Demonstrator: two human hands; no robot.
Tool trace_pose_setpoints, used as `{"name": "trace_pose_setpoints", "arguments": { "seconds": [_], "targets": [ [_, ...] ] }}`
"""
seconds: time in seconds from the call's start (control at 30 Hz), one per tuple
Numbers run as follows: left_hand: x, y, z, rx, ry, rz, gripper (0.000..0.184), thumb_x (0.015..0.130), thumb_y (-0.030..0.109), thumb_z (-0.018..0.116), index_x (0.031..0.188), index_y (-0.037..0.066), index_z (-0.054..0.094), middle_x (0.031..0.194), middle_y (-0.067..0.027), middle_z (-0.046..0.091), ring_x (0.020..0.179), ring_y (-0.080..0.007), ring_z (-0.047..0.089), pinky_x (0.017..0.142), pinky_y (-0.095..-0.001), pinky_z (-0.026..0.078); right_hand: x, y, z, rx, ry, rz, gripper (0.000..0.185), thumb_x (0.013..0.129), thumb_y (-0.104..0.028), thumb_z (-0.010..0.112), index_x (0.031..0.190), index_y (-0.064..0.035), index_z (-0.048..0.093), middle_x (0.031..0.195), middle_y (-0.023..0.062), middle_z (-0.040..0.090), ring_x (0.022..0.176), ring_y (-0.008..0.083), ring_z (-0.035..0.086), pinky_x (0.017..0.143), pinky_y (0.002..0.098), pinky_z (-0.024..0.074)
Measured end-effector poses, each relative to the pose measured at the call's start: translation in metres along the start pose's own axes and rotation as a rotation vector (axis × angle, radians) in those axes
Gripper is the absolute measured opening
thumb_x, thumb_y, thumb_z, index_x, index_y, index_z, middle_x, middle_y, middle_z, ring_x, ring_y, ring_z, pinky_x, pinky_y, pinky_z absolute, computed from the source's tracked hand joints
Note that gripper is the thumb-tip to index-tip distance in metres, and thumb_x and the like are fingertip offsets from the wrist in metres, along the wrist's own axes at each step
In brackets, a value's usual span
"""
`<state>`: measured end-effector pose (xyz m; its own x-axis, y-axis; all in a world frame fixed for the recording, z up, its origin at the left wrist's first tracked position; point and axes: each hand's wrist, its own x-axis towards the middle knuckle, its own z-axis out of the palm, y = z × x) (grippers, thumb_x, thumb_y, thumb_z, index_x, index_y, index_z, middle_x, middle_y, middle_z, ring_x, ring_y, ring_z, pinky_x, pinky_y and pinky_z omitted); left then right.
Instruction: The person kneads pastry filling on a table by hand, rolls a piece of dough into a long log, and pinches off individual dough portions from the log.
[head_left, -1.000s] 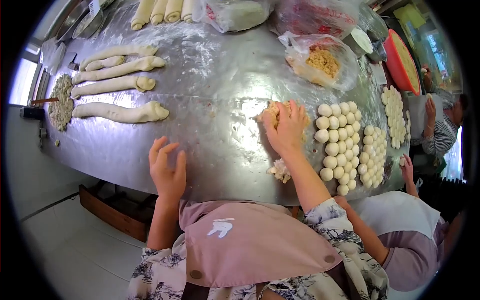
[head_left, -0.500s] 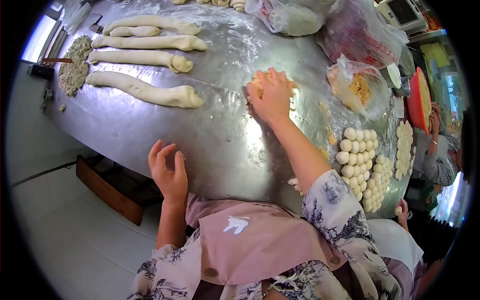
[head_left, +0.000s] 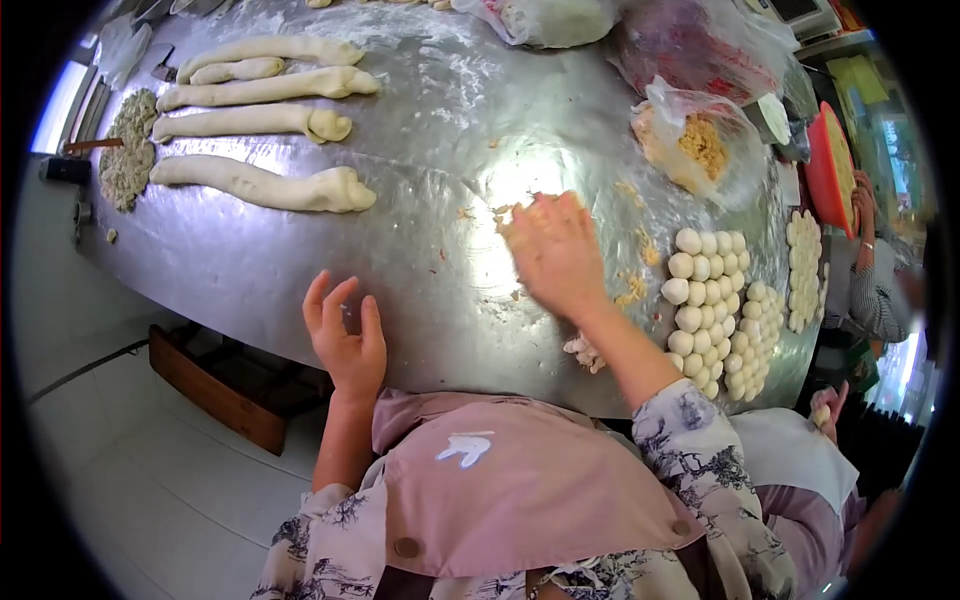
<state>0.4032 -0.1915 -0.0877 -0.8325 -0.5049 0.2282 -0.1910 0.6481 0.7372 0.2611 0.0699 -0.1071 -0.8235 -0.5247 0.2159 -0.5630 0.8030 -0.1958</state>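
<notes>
My right hand (head_left: 558, 255) lies over a crumbly yellowish filling (head_left: 508, 212) on the metal table (head_left: 430, 290), its fingers blurred and mostly covering the heap. Smears of the same filling (head_left: 632, 285) lie to its right. A small lump of pale dough (head_left: 583, 352) sits under my right wrist. My left hand (head_left: 347, 335) hovers at the table's front edge, holding nothing, with its fingers apart and slightly curled. Rows of white dough balls (head_left: 706, 300) stand right of my right hand.
Long dough rolls (head_left: 265, 188) lie at the left, beside a grainy mass (head_left: 128, 150). An open plastic bag of filling (head_left: 702, 145) and a red basin (head_left: 832, 170) are at the right. Co-workers' hands (head_left: 866, 205) show at the right; one person (head_left: 800, 470) is close beside me.
The view has swung about. My right hand has moved left, away from the dough balls, then slightly back toward the front edge, leaving smears of filling. My left hand stays raised.
</notes>
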Motion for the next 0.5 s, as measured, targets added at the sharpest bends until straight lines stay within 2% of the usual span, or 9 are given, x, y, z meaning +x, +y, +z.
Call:
{"name": "trace_pose_setpoints", "arguments": {
  "seconds": [0.13,0.23,0.33,0.4,0.43,0.5],
  "targets": [
    [-0.011,-0.012,0.005,-0.007,0.062,-0.062,0.033,0.089,0.005,0.068,0.121,0.002,0.063,0.140,-0.0203,0.049,0.124,-0.0350,0.052,0.105,-0.0408,0.040,0.057,0.024,0.027,-0.002,0.092,0.070,0.047,0.095,-0.034,0.056,0.137,-0.0127,0.059,0.144,0.0199,0.052,0.134,0.0474,0.043,0.112,0.0584,0.0315],
    [-0.014,-0.020,0.003,0.137,0.116,0.088,0.035,0.087,0.003,0.070,0.121,0.000,0.062,0.142,-0.0210,0.046,0.116,-0.0323,0.056,0.095,-0.0375,0.046,0.085,-0.009,0.043,0.058,0.087,0.022,0.046,0.095,-0.031,0.056,0.137,-0.0123,0.059,0.144,0.0205,0.051,0.135,0.0467,0.042,0.113,0.0584,0.0303],
    [-0.017,-0.023,0.002,0.123,0.110,0.083,0.036,0.087,0.003,0.069,0.122,0.000,0.061,0.141,-0.0215,0.046,0.119,-0.0348,0.053,0.097,-0.0381,0.045,0.060,-0.039,0.036,0.173,0.003,-0.073,0.045,0.094,-0.030,0.057,0.136,-0.0129,0.060,0.144,0.0197,0.051,0.136,0.0445,0.043,0.114,0.0565,0.0315],
    [-0.022,-0.024,0.004,0.032,0.083,0.000,0.034,0.089,0.005,0.067,0.123,0.001,0.061,0.142,-0.0205,0.047,0.122,-0.0348,0.053,0.100,-0.0379,0.044,0.028,-0.045,0.010,0.248,-0.114,-0.115,0.044,0.095,-0.031,0.056,0.135,-0.0128,0.060,0.144,0.0204,0.051,0.135,0.0447,0.043,0.114,0.0560,0.0318],
    [-0.023,-0.025,0.006,-0.009,0.072,-0.050,0.033,0.090,0.005,0.066,0.123,0.001,0.061,0.142,-0.0200,0.048,0.123,-0.0348,0.052,0.101,-0.0378,0.043,0.014,-0.041,0.005,0.197,-0.132,-0.091,0.044,0.095,-0.031,0.056,0.135,-0.0127,0.061,0.144,0.0203,0.051,0.135,0.0448,0.043,0.114,0.0559,0.0315],
    [-0.021,-0.025,0.009,0.057,0.058,0.015,0.033,0.090,0.005,0.066,0.123,0.002,0.061,0.141,-0.0199,0.048,0.123,-0.0348,0.052,0.101,-0.0378,0.043,-0.011,-0.020,-0.003,0.109,-0.181,-0.056,0.044,0.095,-0.031,0.055,0.134,-0.0125,0.061,0.144,0.0201,0.051,0.135,0.0449,0.043,0.114,0.0558,0.0309]
  ]
}}
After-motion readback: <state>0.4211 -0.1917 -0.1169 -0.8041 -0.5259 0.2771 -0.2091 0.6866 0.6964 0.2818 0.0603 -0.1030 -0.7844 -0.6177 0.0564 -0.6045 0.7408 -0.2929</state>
